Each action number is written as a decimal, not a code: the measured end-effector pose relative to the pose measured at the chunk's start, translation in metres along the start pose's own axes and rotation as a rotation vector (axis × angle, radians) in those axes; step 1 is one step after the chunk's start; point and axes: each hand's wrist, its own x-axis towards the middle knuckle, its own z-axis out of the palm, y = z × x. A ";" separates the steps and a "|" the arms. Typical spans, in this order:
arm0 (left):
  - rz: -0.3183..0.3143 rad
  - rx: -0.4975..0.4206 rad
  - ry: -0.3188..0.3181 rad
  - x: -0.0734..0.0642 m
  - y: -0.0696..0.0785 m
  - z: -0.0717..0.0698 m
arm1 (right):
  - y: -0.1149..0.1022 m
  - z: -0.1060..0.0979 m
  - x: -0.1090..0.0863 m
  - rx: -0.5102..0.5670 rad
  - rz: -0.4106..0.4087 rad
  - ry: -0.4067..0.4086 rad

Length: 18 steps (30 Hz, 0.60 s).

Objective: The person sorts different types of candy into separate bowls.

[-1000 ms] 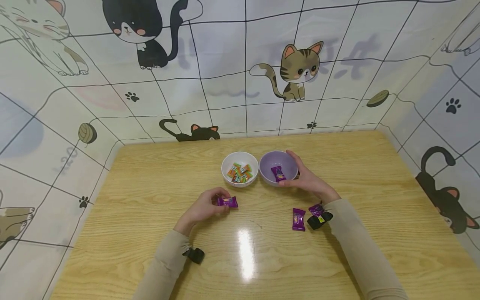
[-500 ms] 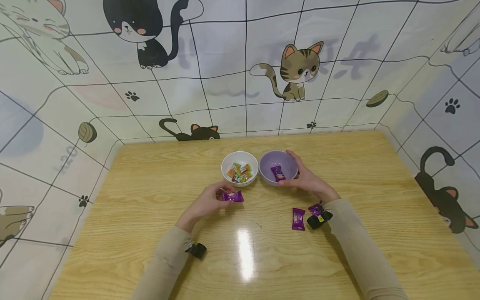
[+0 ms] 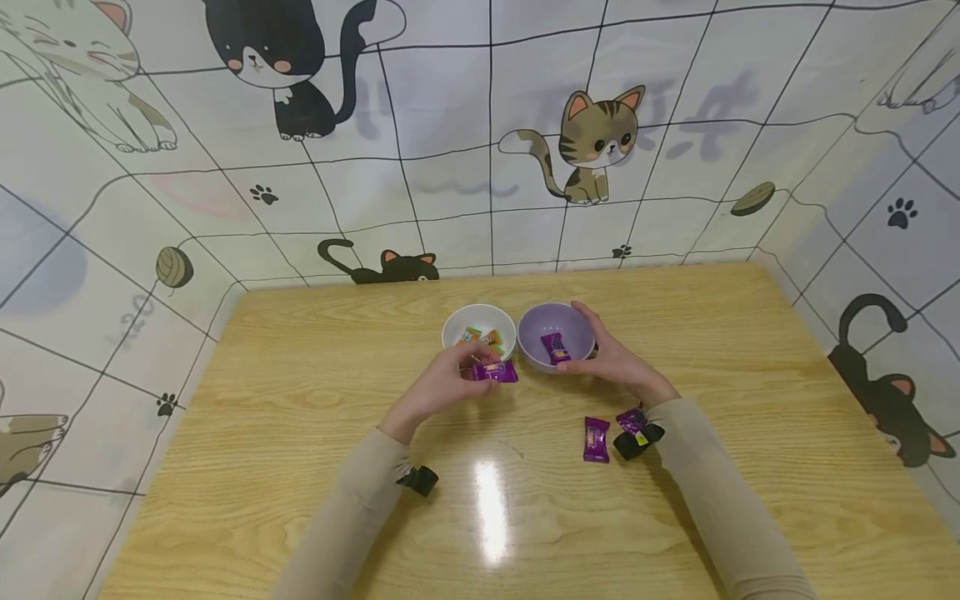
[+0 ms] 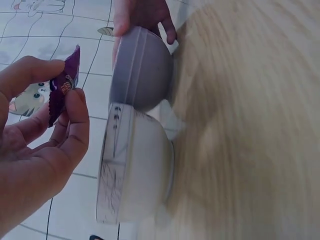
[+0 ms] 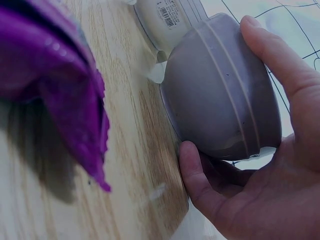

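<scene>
Currently, left hand (image 3: 448,382) pinches a purple candy (image 3: 498,372), raised near the white bowl (image 3: 478,313); right hand (image 3: 617,363) grips the side of the purple bowl (image 3: 549,317). A second candy (image 3: 556,347) lies inside it; two more candies (image 3: 596,440) rest on the table (image 3: 315,358) near the right sleeve (image 3: 720,492).

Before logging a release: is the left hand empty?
No, the left hand pinches a shiny purple-wrapped candy in the left wrist view.
</scene>
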 end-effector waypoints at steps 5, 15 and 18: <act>0.035 0.009 0.029 0.020 0.007 0.007 | 0.001 0.001 0.000 -0.001 -0.016 0.004; 0.039 0.042 0.078 0.050 0.011 0.022 | -0.001 0.000 -0.002 0.021 -0.010 -0.010; 0.049 0.059 0.079 0.057 0.012 0.026 | -0.001 0.000 -0.001 0.023 -0.002 -0.014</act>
